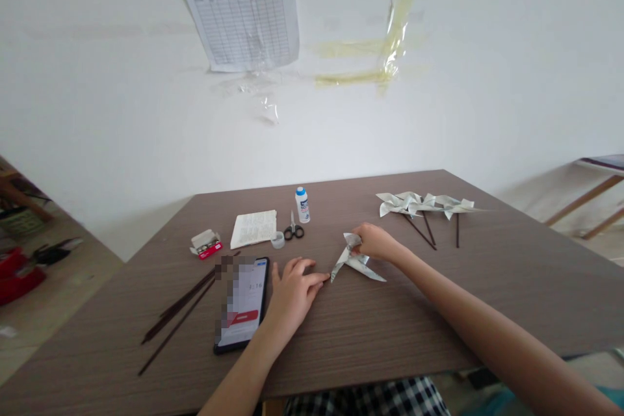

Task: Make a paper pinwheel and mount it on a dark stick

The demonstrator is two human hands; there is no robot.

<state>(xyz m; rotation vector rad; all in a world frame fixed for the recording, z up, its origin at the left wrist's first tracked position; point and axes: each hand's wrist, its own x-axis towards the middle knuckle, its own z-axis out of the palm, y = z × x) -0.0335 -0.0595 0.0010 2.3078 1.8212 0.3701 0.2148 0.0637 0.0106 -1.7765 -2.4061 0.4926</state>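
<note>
A folded paper pinwheel [358, 263] made of printed paper lies on the brown table in front of me. My right hand [373, 242] pinches it near its upper right part, and the fingertips are partly hidden behind the paper. Beside its lower left point, my left hand [297, 286] rests on the table with the fingers stretched out. The left index fingertip is close to that paper point; whether they touch I cannot tell. Just left of my left hand lies a phone [244, 302] with its screen lit and partly blurred.
Several dark sticks [182, 299] lie left of the phone. Behind are a small red-and-white box [207, 245], square printed papers [253, 227], a tape roll [277, 240], scissors [294, 230] and a white bottle [302, 207] with a blue cap. Pinwheels on sticks [424, 205] lie back right.
</note>
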